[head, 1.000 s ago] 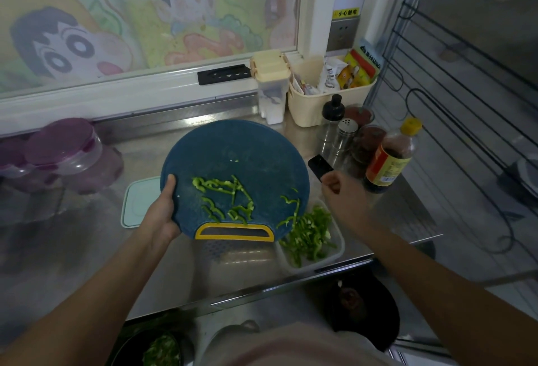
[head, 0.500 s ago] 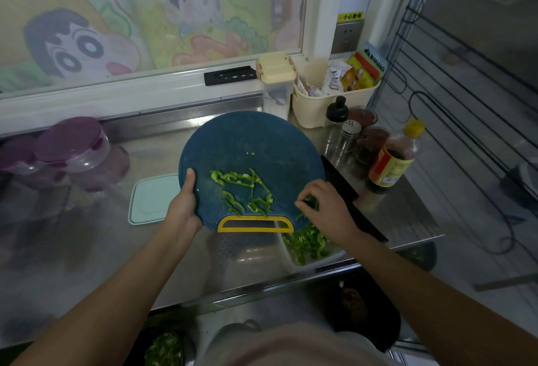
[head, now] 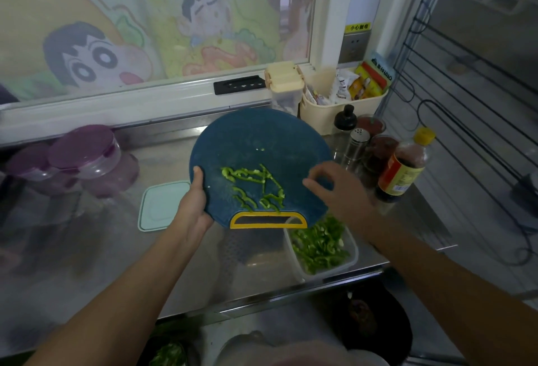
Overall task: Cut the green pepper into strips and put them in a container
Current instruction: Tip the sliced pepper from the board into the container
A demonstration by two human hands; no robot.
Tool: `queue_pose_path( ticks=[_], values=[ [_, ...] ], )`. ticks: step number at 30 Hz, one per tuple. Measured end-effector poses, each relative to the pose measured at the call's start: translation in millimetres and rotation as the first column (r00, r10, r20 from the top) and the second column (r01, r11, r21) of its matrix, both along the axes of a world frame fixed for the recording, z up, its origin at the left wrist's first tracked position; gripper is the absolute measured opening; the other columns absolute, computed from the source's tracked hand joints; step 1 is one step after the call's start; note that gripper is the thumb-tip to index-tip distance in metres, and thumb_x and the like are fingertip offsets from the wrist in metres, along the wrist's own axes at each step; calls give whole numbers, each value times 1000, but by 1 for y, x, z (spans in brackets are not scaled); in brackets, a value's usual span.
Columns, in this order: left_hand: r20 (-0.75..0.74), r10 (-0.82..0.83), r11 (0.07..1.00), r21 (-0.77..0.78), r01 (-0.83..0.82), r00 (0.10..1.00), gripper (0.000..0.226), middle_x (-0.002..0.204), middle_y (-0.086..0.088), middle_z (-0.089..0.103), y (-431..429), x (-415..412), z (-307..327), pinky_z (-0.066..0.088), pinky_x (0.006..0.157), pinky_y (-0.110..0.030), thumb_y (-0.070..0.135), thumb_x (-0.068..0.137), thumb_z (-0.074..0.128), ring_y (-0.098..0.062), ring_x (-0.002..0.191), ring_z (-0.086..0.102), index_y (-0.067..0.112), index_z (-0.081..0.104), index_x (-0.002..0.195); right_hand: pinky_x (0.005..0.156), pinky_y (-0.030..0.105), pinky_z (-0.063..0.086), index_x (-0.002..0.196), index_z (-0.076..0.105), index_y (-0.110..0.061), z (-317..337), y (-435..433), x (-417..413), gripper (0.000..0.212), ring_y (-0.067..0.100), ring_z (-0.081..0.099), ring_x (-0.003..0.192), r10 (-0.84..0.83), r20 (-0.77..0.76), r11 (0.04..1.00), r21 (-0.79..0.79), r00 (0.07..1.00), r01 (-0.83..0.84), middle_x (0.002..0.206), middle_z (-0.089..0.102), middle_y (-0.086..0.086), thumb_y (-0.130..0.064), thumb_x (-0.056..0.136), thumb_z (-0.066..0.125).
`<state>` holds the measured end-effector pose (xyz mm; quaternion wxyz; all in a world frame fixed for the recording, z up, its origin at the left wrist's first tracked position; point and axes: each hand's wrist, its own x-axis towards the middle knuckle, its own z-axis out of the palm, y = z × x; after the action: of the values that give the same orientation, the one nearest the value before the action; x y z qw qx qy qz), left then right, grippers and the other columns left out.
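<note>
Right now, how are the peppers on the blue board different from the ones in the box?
The board strips are few and scattered; the container strips are many, piled. The board strips sit on the tilted board; the container strips lie level in the container. Both are thin, green.

Dim, soft, wide-angle edge distortion

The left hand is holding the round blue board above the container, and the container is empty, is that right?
Not quite. In the head view the container holds a pile of green pepper strips, so it is not empty. The left hand does hold the round blue board above it.
</note>
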<state>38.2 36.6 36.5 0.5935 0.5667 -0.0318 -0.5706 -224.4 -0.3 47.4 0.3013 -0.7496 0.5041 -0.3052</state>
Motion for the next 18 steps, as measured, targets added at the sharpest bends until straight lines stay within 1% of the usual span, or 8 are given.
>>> queue_pose_path(
  ticks=[1, 3, 5, 7, 9, 11, 15, 18],
  values=[
    [-3, -11, 1000, -3, 11, 1000, 52, 107, -7, 71, 0, -3, 1, 56, 70, -39, 57, 87, 51, -24, 95, 68, 14, 62, 113, 94, 18, 39, 102, 60, -27, 8, -6, 9, 20, 3, 52, 110, 54, 9, 998, -9, 998, -54, 116, 59, -10, -38, 86, 64],
    [-14, -43, 999, -11, 43, 999, 54, 108, -8, 70, 1, -10, 4, 55, 73, -39, 58, 88, 48, -24, 97, 67, 14, 62, 116, 108, 24, 25, 129, 50, -30, 20, -18, 29, 49, 6, 33, 133, 171, -30, 985, 19, 985, -170, 144, 40, -7, -43, 84, 65],
    [-29, -69, 997, -27, 68, 997, 57, 108, -10, 70, 2, -17, 6, 55, 77, -40, 59, 89, 44, -25, 97, 67, 13, 61, 117, 109, 26, 16, 141, 38, -33, 27, -22, 52, 70, 9, 20, 140, 263, -86, 964, 54, 961, -259, 154, 24, -6, -49, 79, 67],
    [-37, -101, 993, -61, 99, 994, 59, 103, -10, 72, 3, -24, 11, 56, 76, -39, 60, 91, 38, -24, 94, 68, 13, 62, 117, 111, 28, 15, 144, 32, -33, 28, -19, 72, 77, 13, 17, 142, 344, -131, 939, 55, 930, -339, 156, 20, -5, -53, 78, 67],
    [-35, -143, 986, -91, 139, 989, 59, 94, -8, 73, 5, -31, 16, 59, 70, -36, 61, 92, 33, -22, 86, 70, 15, 63, 112, 112, 31, 20, 143, 35, -29, 22, -10, 87, 74, 16, 22, 139, 390, -173, 920, 24, 904, -392, 152, 28, -2, -52, 79, 66],
    [-32, -150, 985, -87, 147, 988, 60, 92, -8, 74, 7, -37, 19, 59, 66, -33, 64, 90, 31, -20, 84, 70, 17, 64, 108, 109, 31, 28, 138, 44, -24, 16, 0, 98, 63, 18, 30, 132, 388, -222, 910, -61, 895, -410, 141, 40, -1, -47, 83, 64],
    [-34, -138, 989, -61, 136, 990, 64, 102, -10, 71, 10, -45, 20, 56, 74, -37, 68, 87, 34, -22, 95, 67, 16, 64, 108, 90, 33, 43, 110, 62, -14, 7, 12, 108, 26, 18, 45, 107, 320, -214, 901, -231, 923, -366, 112, 55, 1, -28, 89, 61],
    [-36, -131, 990, -54, 129, 991, 62, 104, -10, 70, 12, -46, 19, 56, 74, -37, 67, 88, 36, -23, 96, 67, 15, 65, 105, 78, 35, 46, 92, 64, -9, 5, 12, 109, 9, 18, 48, 91, 315, -232, 882, -286, 920, -374, 95, 57, 3, -16, 88, 60]
  ],
)
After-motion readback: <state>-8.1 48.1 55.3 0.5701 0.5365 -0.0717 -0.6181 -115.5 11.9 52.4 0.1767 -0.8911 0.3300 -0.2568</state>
